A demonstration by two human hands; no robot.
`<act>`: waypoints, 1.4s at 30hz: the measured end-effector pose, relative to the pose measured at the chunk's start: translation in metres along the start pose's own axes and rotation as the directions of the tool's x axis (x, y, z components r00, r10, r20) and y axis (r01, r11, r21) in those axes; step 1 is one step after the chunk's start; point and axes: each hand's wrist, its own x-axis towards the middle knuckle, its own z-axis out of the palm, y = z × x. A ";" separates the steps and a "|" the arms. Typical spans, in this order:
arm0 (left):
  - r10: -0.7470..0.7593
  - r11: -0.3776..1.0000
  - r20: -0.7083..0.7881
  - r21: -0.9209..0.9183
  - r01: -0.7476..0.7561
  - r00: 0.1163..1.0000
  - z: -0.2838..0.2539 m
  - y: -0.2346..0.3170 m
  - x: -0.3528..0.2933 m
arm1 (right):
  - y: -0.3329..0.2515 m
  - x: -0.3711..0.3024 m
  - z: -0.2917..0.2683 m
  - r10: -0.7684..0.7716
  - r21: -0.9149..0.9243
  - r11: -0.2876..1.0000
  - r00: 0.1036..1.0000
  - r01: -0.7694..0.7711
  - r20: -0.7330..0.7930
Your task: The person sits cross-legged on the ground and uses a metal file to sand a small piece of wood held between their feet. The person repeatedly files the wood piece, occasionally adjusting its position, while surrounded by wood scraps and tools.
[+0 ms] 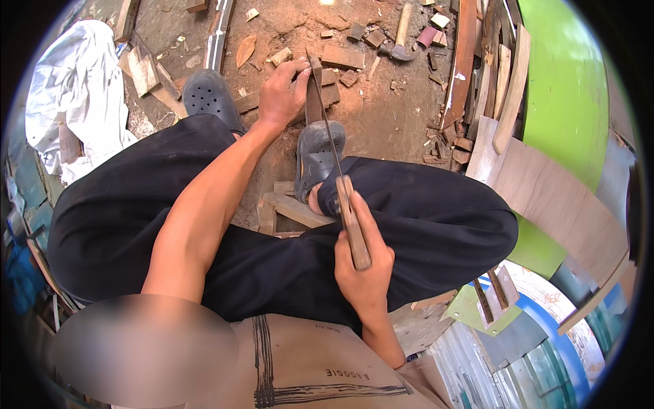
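My right hand (pixel 364 276) is wrapped round the wooden handle of a hand saw (pixel 353 228). Its thin, dark blade runs away from me and lies along a narrow brown strip of wood (pixel 314 102). Near the strip's far end, my left hand (pixel 283 93) grips the wood just left of the blade, its fingertips partly hidden. My right foot, in a grey clog (pixel 317 144), rests on the strip's near end. Short wood blocks (pixel 330 94) lie under and beside the strip. How deep the blade sits in the wood cannot be made out.
Offcuts and sawdust litter the dirt ground. A hammer (pixel 400 37) lies at the far right, close to stacked planks (pixel 501 82) and a green panel (pixel 565 88). White cloth (pixel 78 88) is heaped at left. Glass panes (pixel 470 368) stand at lower right.
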 end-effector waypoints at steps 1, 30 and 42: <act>-0.011 1.000 0.009 -0.013 0.012 1.000 0.000 0.001 0.000 | -0.004 -0.008 -0.006 0.039 0.025 0.999 0.999 -0.040 0.015; 0.117 0.987 0.080 0.102 -0.125 0.990 -0.022 -0.014 -0.007 | -0.007 -0.012 0.003 0.128 0.063 0.990 0.991 -0.130 0.033; 0.059 0.996 0.085 0.063 -0.064 0.995 -0.027 -0.011 -0.006 | 0.006 0.034 0.029 0.055 -0.027 0.998 0.998 -0.055 0.019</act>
